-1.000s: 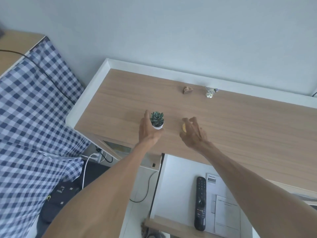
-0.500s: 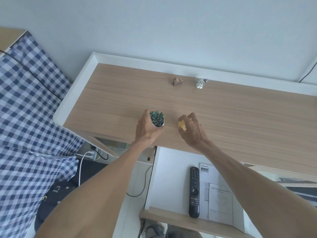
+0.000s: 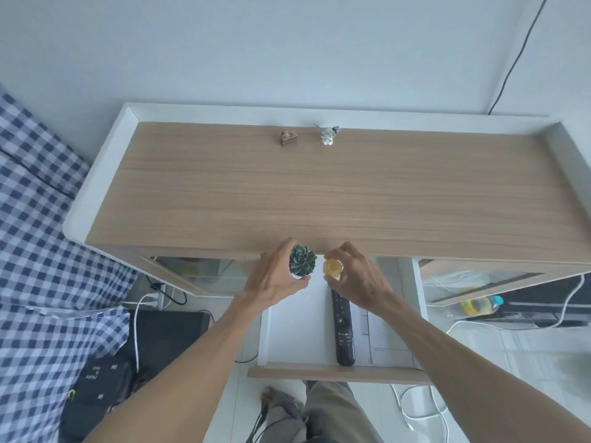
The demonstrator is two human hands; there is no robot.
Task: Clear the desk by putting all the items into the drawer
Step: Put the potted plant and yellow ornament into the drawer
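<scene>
My left hand (image 3: pixel 275 276) grips a small green succulent in a white pot (image 3: pixel 302 259). A small yellow object (image 3: pixel 332 267) is pinched in the fingers of my right hand (image 3: pixel 361 282). Both are held just past the desk's front edge, above the open white drawer (image 3: pixel 294 330). Inside the drawer lie a black remote (image 3: pixel 342 330) and a paper booklet (image 3: pixel 387 340). At the back of the wooden desk (image 3: pixel 319 193) sit a small brown wedge-shaped trinket (image 3: pixel 288 138) and a bird figurine (image 3: pixel 327 134).
A blue checked cloth (image 3: pixel 41 251) covers the left side. Cables and a power strip (image 3: pixel 150 302) lie on the floor under the desk. A tape roll (image 3: pixel 479 306) sits on a low shelf at right. My legs stand in front of the drawer.
Both hands lifted the succulent and the yellow object off the desktop and drew them toward me, over the drawer. The camera tilted down, showing more of the drawer.
</scene>
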